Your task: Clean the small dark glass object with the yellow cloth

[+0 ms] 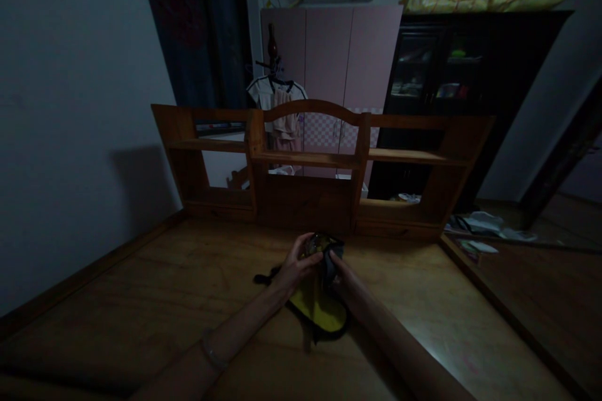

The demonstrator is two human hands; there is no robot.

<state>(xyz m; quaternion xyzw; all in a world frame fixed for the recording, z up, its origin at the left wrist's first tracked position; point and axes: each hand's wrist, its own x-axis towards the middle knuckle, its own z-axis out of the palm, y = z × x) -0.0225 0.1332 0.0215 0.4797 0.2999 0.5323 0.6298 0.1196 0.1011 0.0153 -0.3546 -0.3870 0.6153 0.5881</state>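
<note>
A yellow fabric piece with a black edge, pouch-like in shape, hangs or lies below my hands over the wooden tabletop. A dark strap or loop sticks out on its left. My left hand grips a dark, shiny, yellowish part at the upper end; whether this is a separate thing I cannot tell. My right hand pinches a grey flap on the right side, thumb on top. Both hands are closed and close together. Dim light hides the finer details.
A wooden shelf unit with open compartments stands along the back of the wooden tabletop. The white wall borders the left. Behind are a pink wardrobe, hanging clothes and a dark cabinet.
</note>
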